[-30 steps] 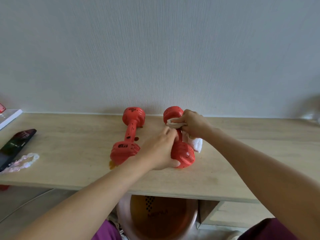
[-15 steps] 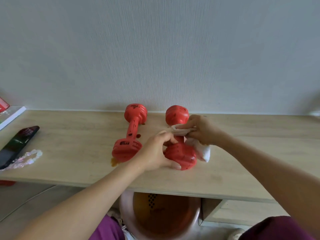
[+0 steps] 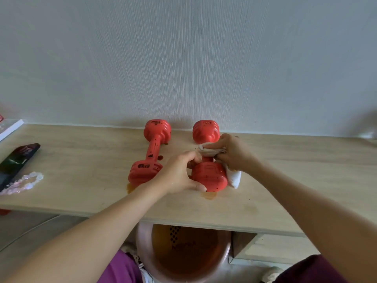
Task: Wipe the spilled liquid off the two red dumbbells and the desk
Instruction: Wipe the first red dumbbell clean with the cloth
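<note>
Two red dumbbells lie side by side on the light wooden desk [image 3: 81,180], pointing away from me. The left dumbbell [image 3: 152,154] is untouched and shows dark drops on its handle. My left hand [image 3: 179,176] grips the near head of the right dumbbell [image 3: 210,176]. My right hand [image 3: 232,152] presses a folded white cloth [image 3: 234,178] around that dumbbell's handle, hiding it. Brown liquid [image 3: 209,195] pools on the desk at the near end of each dumbbell.
A dark phone [image 3: 18,160] and a clear bead bracelet [image 3: 24,183] lie at the desk's left end, with a white book corner [image 3: 10,127] behind them. A round brown stool [image 3: 183,252] stands under the desk's front edge. The wall is right behind the dumbbells.
My right hand has slid the cloth along the right dumbbell's handle, and the dumbbell's near end has shifted slightly. My left hand keeps its grip on the near head.
</note>
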A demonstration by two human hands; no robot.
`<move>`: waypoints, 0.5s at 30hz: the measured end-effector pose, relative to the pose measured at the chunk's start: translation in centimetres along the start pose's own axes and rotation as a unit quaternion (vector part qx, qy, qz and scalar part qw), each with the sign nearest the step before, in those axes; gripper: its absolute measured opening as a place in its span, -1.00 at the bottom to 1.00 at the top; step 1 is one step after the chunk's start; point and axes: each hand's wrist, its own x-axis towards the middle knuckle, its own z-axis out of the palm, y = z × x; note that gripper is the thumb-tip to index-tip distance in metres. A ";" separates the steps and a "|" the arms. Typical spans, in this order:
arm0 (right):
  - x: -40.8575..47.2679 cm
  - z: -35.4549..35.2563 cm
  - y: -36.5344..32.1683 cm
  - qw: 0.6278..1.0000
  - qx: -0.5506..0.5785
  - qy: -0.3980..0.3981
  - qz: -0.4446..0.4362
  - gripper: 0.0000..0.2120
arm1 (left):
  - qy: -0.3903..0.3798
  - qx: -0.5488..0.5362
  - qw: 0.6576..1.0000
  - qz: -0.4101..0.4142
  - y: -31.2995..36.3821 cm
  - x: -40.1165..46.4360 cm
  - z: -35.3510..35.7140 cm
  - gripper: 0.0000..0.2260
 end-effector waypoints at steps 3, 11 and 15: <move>-0.3 0.1 0.3 1.000 -0.028 0.007 -0.013 -0.56 | 0.005 0.010 1.000 -0.003 -0.1 0.1 -0.1 -0.52; 0.7 -2.1 0.2 0.997 -0.063 -0.048 0.000 -0.61 | -0.036 0.010 0.999 -0.001 0.6 -0.2 0.3 -0.52; 1.8 -0.9 -0.1 0.993 -0.117 -0.006 0.011 -0.55 | -0.028 0.013 1.000 -0.006 0.7 0.2 0.2 -0.54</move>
